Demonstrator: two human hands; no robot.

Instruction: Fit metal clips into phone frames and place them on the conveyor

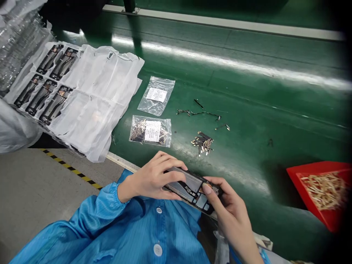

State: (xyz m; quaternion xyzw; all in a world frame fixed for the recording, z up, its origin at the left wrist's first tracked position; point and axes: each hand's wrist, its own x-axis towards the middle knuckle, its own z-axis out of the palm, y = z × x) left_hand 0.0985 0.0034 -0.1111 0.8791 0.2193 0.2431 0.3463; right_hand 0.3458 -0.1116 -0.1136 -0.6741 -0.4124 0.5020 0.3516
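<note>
Left hand: the left hand point(152, 179) is closed around the upper long edge of a black phone housing point(189, 187), with its fingers curled over the top and resting on a grey panel.

Right hand: the right hand point(233, 209) grips the housing's other end from below, with the thumb point(206, 189) pressed onto its face beside a small copper-coloured spot.

Held thing: the phone housing is lifted just above the table edge, tilted, between both hands and in front of the chest. Its open face shows dark compartments and small parts.

Clothing: a blue anti-static coat point(158, 227) with white buttons covers the torso, and its gathered cuff point(118, 192) sits at the left wrist.

Near the hands: on the green table point(247, 84), a loose pile of small gold-tipped black strips point(202, 143) lies just ahead of the housing. Several thin black pieces point(198, 113) are scattered beyond it.

Bags: two clear labelled plastic bags lie side by side. The nearer bag point(150, 131) holds small gold-and-black parts, and the farther bag point(156, 96) looks nearly flat.

Right side: a red tray point(316, 167) full of small gold-coloured pieces sits at the table's edge.

Left side: a white plastic sheet point(96, 106) overhangs the table, with five phone frames point(46, 99) in pockets at its end.

Floor: grey, with yellow-and-black hazard tape point(68, 168).
</note>
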